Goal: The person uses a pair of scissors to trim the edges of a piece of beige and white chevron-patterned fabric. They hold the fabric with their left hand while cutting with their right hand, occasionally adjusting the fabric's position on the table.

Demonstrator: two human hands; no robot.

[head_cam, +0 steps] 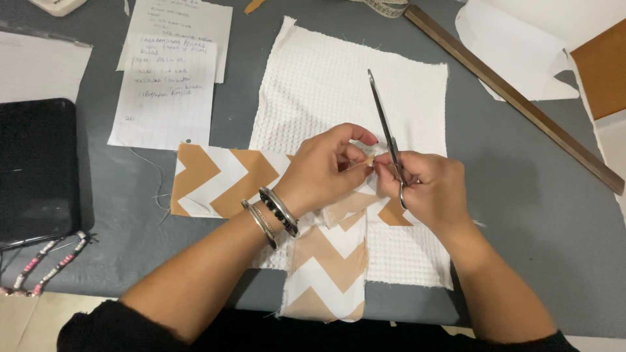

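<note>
Hands hide the scissors' handles (402, 193) and chevron cross-centre.

Your left hand (326, 166) curled inward with its fingertips pinched together near the scene's middle, wrist bent. Your right hand (427, 186) sat just right of it, fingers closed, fingertips nearly touching the left's.

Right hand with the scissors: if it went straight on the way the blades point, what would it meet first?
The right hand aims the scissors up-frame over the white waffle fabric; beyond its edge, probably the tape measure, though height is unclear.
</note>
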